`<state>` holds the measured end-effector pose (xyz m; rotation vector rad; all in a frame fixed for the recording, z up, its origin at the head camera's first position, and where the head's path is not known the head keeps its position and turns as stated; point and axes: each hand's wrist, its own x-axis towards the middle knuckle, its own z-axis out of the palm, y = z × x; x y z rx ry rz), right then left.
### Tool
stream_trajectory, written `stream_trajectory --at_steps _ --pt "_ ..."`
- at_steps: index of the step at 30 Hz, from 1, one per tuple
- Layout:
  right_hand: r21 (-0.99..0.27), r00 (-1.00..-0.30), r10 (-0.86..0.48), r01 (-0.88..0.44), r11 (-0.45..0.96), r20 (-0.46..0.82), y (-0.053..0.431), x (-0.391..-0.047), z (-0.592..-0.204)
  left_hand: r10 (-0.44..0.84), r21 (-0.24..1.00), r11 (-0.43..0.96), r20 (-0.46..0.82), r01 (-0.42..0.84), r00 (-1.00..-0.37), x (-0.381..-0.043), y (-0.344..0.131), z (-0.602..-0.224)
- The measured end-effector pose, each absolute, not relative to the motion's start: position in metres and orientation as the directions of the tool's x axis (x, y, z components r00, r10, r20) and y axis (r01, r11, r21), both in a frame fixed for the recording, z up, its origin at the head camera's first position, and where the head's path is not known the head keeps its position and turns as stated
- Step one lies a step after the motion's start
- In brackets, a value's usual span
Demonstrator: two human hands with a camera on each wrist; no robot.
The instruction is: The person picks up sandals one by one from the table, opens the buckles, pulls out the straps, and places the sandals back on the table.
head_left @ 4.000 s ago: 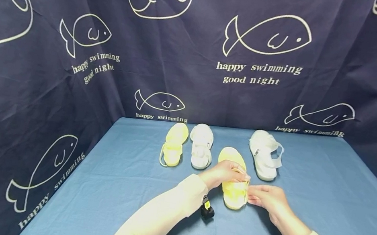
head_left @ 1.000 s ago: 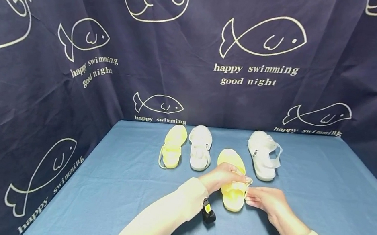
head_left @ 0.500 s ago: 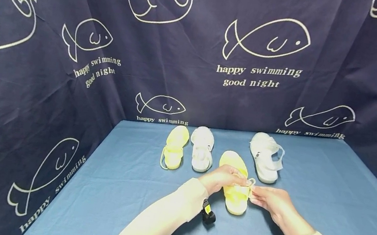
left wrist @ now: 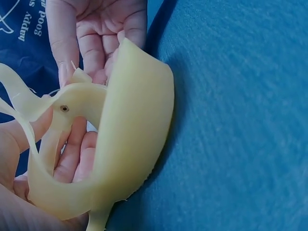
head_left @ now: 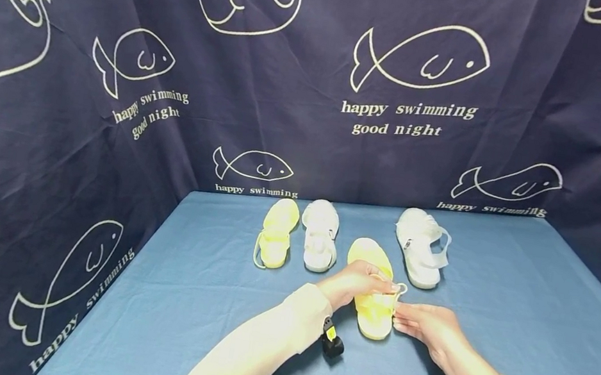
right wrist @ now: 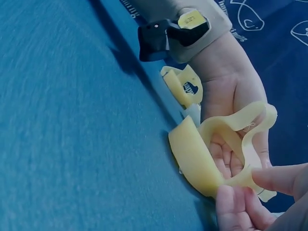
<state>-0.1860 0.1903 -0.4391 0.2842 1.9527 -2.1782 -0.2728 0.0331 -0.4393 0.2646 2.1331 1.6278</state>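
Observation:
A yellow sandal [head_left: 373, 323] rests on the blue cloth in front of me, its heel end toward me. My left hand [head_left: 357, 281] reaches across it from the left and grips its straps, thumb on the band in the left wrist view. From the right, my right hand [head_left: 431, 327] pinches the strap low at the sandal's side between thumb and fingers, as the right wrist view shows. A small hole shows in the strap [left wrist: 65, 109]. The strap's loose loop [right wrist: 262, 118] stands up above the heel [right wrist: 195, 156]. The left palm hides part of the sandal's upper.
Another yellow sandal [head_left: 277, 234] and a white sandal [head_left: 320, 236] stand side by side at the back left. A second white sandal [head_left: 418, 247] lies just behind my right hand. Dark blue curtain [head_left: 315, 86] with fish drawings closes off the back and sides.
Over the four seconds, the strap has come up into a loop beside my left fingertips. My right fingers have shifted slightly along the sandal's side. My left hand keeps its grip.

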Motion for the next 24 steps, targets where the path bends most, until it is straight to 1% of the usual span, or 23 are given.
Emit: stream_trajectory --at_steps 6,10,14,20,24 --pt "-0.94 -0.957 -0.036 0.288 -0.18 -0.287 0.1915 -0.1904 -0.4348 0.408 0.945 0.315 -0.219 -0.088 -0.887 -0.2766 0.0333 -0.442" --pt "-0.928 -0.954 -0.053 0.3 -0.222 -0.296 0.1933 -0.1935 -0.4324 0.416 0.942 0.32 -0.232 -0.097 -0.879 -0.2764 0.0323 -0.4429" --pt "-0.927 -0.95 -0.071 0.312 -0.209 -0.304 0.1954 -0.1925 -0.4329 0.412 0.944 0.312 -0.235 -0.106 -0.88 -0.2739 0.0324 -0.4426" --pt "-0.938 -0.949 -0.121 0.309 -0.155 -0.293 0.1965 -0.1881 -0.4358 0.401 0.944 0.319 -0.215 -0.084 -0.89 -0.2713 0.0324 -0.44" --pt "-0.94 -0.949 -0.129 0.306 -0.154 -0.288 0.195 -0.1858 -0.4368 0.404 0.947 0.306 -0.218 -0.093 -0.888 -0.2704 0.0322 -0.4395"
